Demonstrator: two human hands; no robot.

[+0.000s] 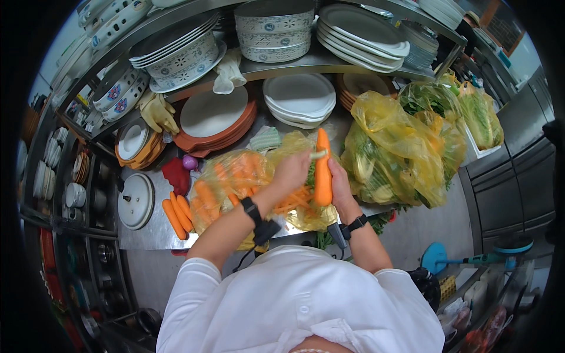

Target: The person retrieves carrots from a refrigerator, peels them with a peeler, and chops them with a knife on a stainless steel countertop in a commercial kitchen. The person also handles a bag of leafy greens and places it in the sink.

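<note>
My right hand (340, 182) grips a large carrot (323, 181) held upright over the table. In my left hand (292, 170) is a pale-handled tool, apparently a peeler (318, 154), which lies across the upper part of the carrot; its blade is hard to make out. Orange peelings (298, 199) lie below my hands on yellow plastic. A clear yellowish bag (238, 170) full of carrots rests beside my left forearm. Further left, several loose carrots (177, 216) lie side by side on the steel table (148, 238).
A round white lid (136, 200), a red cloth (175, 175) and a purple onion (190, 162) sit at left. Terracotta-coloured dishes (218, 143) and white plates (300, 99) are stacked behind. Yellow bags of leafy vegetables (393, 154) stand at right. A steel shelf (282, 66) overhangs the back.
</note>
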